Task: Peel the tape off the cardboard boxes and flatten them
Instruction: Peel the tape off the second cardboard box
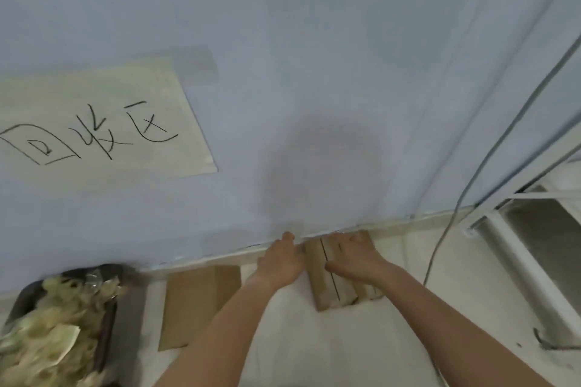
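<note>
A brown cardboard box (330,289) lies low on the floor with its far end against the foot of the wall (314,72), its long sides running away from the wall. A dark seam line runs down its top face, and layered edges show at its near right corner. The left hand (279,264) touches its left side and the right hand (355,261) rests on top. To its left, also near the wall but apart from the box, lies a flattened cardboard sheet (198,305) with one lengthwise crease.

Recycling corner: handwritten 回收区 sign (94,122) on blue wall (314,41), scrap-filled bin (108,327), flattened cardboard (195,305).
</note>
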Demonstrator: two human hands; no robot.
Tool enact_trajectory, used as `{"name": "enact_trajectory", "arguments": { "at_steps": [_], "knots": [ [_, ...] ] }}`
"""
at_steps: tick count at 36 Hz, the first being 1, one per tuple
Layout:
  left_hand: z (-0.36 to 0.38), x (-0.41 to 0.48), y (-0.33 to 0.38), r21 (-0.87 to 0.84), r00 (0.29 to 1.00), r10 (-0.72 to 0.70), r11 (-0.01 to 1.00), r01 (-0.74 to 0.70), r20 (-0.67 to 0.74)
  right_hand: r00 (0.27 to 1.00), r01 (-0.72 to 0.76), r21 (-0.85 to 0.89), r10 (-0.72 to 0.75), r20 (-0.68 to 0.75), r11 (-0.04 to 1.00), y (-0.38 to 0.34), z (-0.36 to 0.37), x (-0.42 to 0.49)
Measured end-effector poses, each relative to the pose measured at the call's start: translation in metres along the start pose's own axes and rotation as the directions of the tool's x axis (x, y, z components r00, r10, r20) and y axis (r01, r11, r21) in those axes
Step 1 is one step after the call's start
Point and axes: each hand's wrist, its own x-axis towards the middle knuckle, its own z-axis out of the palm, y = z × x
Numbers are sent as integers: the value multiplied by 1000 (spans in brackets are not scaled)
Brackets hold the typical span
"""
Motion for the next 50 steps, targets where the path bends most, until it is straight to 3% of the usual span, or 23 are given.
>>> {"name": "enact_trajectory", "arguments": {
  "at_steps": [6,12,19,25,32,37,45,50],
  "knots": [
    [89,55,-35,110,986,-62,993,45,155,983,-134,96,120,136,986,45,72,61],
    [141,81,-51,-238,946,-153,945,225,286,972,-209,99,195,130,973,73,128,98],
    [195,119,-76,-574,913,-219,721,389,343,947,-317,279,320,33,907,65,146,113],
    [150,86,-58,-590,907,-192,706,393,374,929,-357,411,363,68,839,56,145,106],
    [91,56,-55,-508,906,-273,758,409,323,957,-223,530,288,-43,818,17,111,67],
    [26,7,-39,-590,918,-340,705,393,205,968,-24,648,179,-174,761,-23,70,20],
    [-89,-114,-5,-706,983,-177,702,95,-43,928,222,632,38,-370,743,-103,-12,-98],
    [-152,-216,14,-654,972,-40,747,-124,-230,884,371,598,-72,-463,711,-144,-61,-180]
  ]
}}
